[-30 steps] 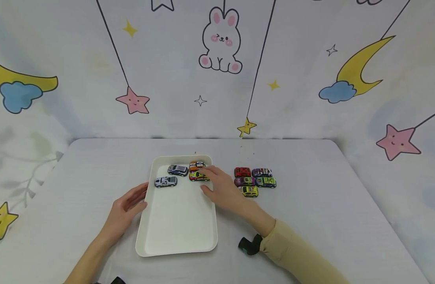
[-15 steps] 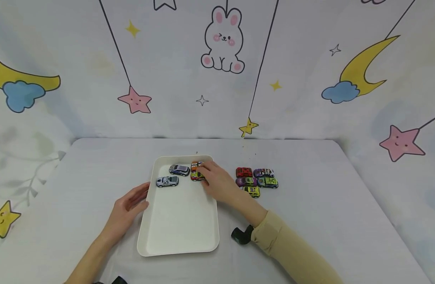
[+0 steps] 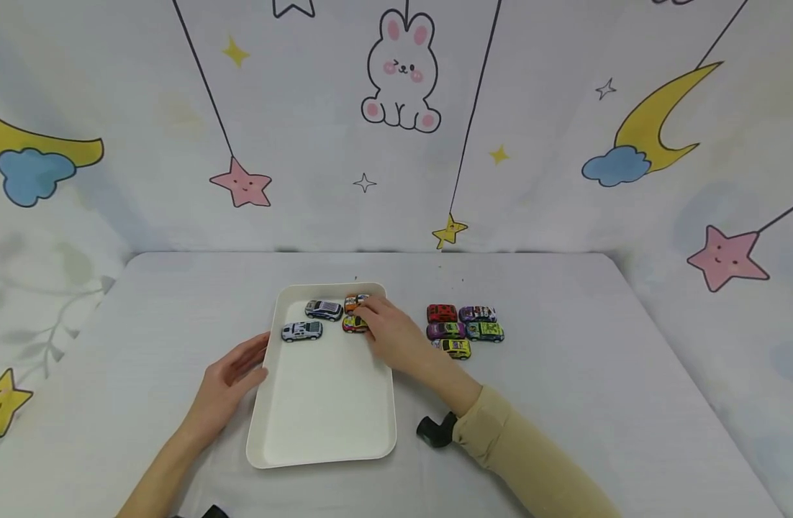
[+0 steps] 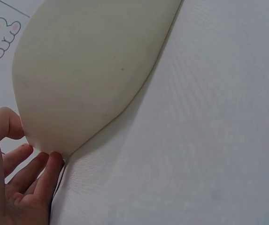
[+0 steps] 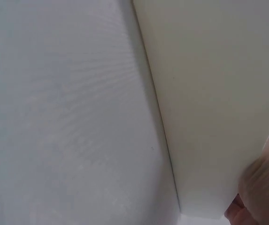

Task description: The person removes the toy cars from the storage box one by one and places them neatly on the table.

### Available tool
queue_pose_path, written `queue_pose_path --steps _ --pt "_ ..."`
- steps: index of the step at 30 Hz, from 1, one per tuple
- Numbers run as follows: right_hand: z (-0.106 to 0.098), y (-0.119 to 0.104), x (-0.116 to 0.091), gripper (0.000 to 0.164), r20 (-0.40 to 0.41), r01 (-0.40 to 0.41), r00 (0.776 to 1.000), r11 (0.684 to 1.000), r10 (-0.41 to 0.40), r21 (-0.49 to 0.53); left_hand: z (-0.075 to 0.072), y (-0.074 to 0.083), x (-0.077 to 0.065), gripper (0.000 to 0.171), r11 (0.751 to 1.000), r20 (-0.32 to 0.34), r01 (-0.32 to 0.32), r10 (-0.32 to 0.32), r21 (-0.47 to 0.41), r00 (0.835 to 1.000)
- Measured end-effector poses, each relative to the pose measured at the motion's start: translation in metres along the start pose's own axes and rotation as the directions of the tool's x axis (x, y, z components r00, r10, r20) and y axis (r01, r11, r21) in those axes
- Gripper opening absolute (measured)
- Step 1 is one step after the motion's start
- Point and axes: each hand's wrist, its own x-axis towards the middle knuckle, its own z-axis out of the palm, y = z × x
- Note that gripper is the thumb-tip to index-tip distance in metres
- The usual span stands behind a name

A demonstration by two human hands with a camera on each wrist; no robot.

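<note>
Four toy cars (image 3: 302, 331) lie at the far end of the white tray (image 3: 325, 403). The right grip (image 3: 399, 337) covers part of the yellow-and-red car (image 3: 351, 326); whether it pinches, I cannot tell. The left grip (image 3: 231, 375), fingers relaxed, touches the tray's left rim, presumably steadying it. Five more cars (image 3: 445, 330) sit bunched on the counter (image 3: 552, 424), right, seemingly for easy reach.

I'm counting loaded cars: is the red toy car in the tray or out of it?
Out: the head view shows the red toy car on the white table, right of the tray.
</note>
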Motion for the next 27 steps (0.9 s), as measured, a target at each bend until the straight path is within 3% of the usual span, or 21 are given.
queue_pose_path --steps 5,27 --pt "0.0002 -0.0013 0.0016 0.034 0.039 0.001 0.999 0.999 0.001 -0.039 -0.0003 -0.0007 -0.0003 0.051 1.0 0.001 -0.004 0.004 -0.006 1.0" --pt "0.0013 -0.0037 0.001 0.038 0.093 -0.046 0.994 0.999 0.049 -0.025 0.0001 0.001 0.0002 0.051 1.0 0.0 -0.019 0.019 -0.019 1.0"
